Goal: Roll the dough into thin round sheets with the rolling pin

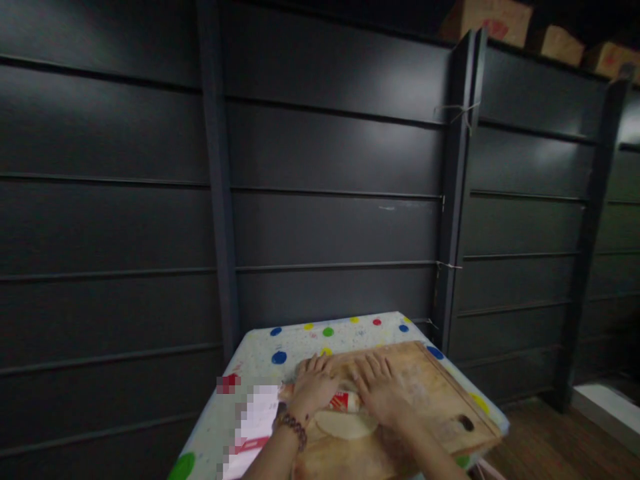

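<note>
On the wooden cutting board (425, 380) lies a flat, pale sheet of what looks like dough (345, 427). A cylinder with a red and white label (341, 401), perhaps a can or bottle, rests crosswise over the sheet's far part. My left hand (315, 385) lies over the cylinder's left end, its fingers stretched forward and slightly apart. Over the right end is my right hand (381, 387), also with fingers extended and spread. Both palms cover the cylinder's ends, so its full shape is hidden. A beaded bracelet (295, 430) circles my left wrist.
Beneath the board is a table with a white, dotted cloth (300, 340). A partly pixelated white and red sheet or packet (257, 420) lies left of the board. A dark panelled wall (330, 227) stands behind, with cardboard boxes (493, 23) at its top right.
</note>
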### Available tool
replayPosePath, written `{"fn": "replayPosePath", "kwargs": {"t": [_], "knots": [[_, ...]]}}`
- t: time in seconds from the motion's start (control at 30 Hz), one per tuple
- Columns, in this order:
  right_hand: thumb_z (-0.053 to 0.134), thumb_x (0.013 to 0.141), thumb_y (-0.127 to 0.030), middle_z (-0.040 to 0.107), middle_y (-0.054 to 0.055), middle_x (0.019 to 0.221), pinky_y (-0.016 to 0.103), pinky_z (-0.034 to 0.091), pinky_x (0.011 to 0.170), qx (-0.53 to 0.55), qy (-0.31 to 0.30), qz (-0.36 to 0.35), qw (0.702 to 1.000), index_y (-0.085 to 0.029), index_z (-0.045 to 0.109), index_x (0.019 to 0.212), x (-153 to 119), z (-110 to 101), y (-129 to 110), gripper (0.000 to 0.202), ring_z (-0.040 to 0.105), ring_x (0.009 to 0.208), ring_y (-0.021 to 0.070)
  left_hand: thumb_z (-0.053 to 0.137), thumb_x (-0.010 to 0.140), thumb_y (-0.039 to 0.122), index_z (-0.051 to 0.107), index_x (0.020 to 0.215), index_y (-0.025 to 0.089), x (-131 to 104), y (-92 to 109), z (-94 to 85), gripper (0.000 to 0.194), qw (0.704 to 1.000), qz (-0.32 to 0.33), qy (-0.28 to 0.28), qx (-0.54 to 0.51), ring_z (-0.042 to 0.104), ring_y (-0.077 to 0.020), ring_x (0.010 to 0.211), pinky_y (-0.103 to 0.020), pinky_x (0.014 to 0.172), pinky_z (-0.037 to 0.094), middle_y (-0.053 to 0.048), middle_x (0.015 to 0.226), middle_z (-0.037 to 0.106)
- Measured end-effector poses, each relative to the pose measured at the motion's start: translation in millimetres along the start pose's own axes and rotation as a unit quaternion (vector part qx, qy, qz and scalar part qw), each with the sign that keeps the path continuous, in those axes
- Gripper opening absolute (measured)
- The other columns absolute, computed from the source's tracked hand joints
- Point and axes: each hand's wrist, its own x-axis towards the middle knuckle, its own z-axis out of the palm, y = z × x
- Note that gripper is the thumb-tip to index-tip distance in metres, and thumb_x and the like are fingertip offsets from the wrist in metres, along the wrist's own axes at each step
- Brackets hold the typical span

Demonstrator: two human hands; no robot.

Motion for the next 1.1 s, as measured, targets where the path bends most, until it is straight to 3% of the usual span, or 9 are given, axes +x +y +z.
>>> {"fn": "replayPosePath", "kwargs": {"t": [0.13,0.23,0.4,0.67,0.77,0.9,1.1], "knots": [[0.030,0.099,-0.021,0.039,0.012,0.152,0.055,0.018,0.116,-0.001,0.009,0.026,1.000,-0.018,0.045,0.145,-17,-12,-20,0.049,0.023,0.145,0.0308,0.039,0.095,0.021,0.054,0.136,0.027,-14,1,0.8,0.045,0.998,0.048,0.024,0.041,0.045,-0.0255,0.135,-0.049,0.114,0.028,-0.006,0.142,0.056],[0.025,0.100,-0.022,0.043,0.008,0.150,0.050,0.019,0.118,0.022,0.032,0.059,0.998,-0.019,0.050,0.141,-26,-19,-32,0.048,0.025,0.145,0.0260,0.034,0.094,0.017,0.054,0.137,0.018,-23,2,0.8,0.047,0.994,0.052,0.052,0.078,0.046,-0.0253,0.134,-0.047,0.115,0.031,-0.011,0.143,0.055],[0.026,0.101,-0.024,0.049,0.006,0.146,0.037,0.028,0.116,0.103,0.046,0.104,0.988,-0.021,0.059,0.134,-35,-30,-49,0.047,0.037,0.139,0.0200,0.033,0.091,0.017,0.051,0.137,0.002,-39,9,-4.9,0.051,0.995,0.019,0.032,0.091,0.048,-0.0270,0.134,-0.043,0.112,0.038,-0.021,0.143,0.051],[0.031,0.098,-0.023,0.049,0.006,0.145,0.036,0.043,0.106,0.082,0.056,0.115,0.988,-0.022,0.062,0.129,-55,-23,-69,0.044,0.047,0.133,0.0224,0.030,0.089,0.011,0.061,0.129,0.006,-66,20,-16.5,0.050,0.993,0.027,0.060,0.102,0.055,-0.0240,0.128,-0.040,0.110,0.043,-0.016,0.135,0.060],[0.034,0.097,-0.023,0.050,0.003,0.144,0.037,0.043,0.106,0.077,0.054,0.101,0.990,-0.025,0.062,0.130,-59,-21,-71,0.044,0.044,0.134,0.0230,0.031,0.089,0.010,0.063,0.126,0.007,-70,17,-10.7,0.049,0.991,0.037,0.088,0.089,0.060,-0.0231,0.121,-0.040,0.106,0.047,-0.015,0.130,0.064],[0.039,0.094,-0.022,0.048,0.000,0.145,0.038,0.047,0.103,0.068,0.024,0.112,0.991,-0.029,0.057,0.136,-61,-18,-73,0.046,0.045,0.134,0.0249,0.036,0.087,0.011,0.062,0.128,0.010,-75,5,3.9,0.048,0.983,0.066,0.148,0.083,0.057,-0.0232,0.125,-0.041,0.105,0.049,-0.014,0.135,0.060],[0.043,0.093,-0.023,0.052,-0.002,0.142,0.035,0.048,0.101,0.067,0.054,0.109,0.990,-0.033,0.054,0.138,-63,-4,-73,0.048,0.047,0.132,0.0241,0.034,0.090,0.013,0.058,0.132,0.010,-82,6,0.2,0.049,0.984,0.070,0.138,0.084,0.054,-0.0226,0.129,-0.040,0.107,0.048,-0.013,0.139,0.057]]}}
